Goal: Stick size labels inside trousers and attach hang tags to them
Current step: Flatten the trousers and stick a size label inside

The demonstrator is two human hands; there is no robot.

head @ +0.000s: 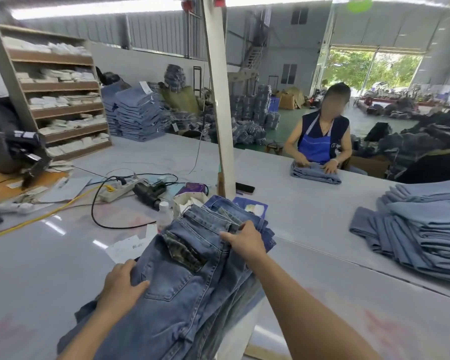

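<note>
A pile of faded blue denim trousers (182, 289) lies on the pale grey worktable (50, 268), directly in front of the wearer of the camera and just short of the slanted white post (217, 100) that rises from the table. The top pair shows a back pocket and a dark mottled patch (183, 249) near the waistband. The left hand (121, 284) rests on the near left edge of the pile, its fingers curled over the cloth beside the pocket. The right hand (243, 239) grips the folded waistband on the side of the pile nearer the post, fingers bent round the denim. Left of the post lie a white power strip (120, 188), a black hand tool (150, 193) and a small white bottle (164, 211), the bottle just beside the pile. A sheet of white paper (126, 246) is partly covered by the trousers. Right of the post, well apart from it, stands a stack of folded light blue jeans (424, 227), cut off by the frame edge. Beyond the post a person in a blue apron (316, 146) handles another folded pair. No size label or hang tag can be made out on the top pair.
</note>
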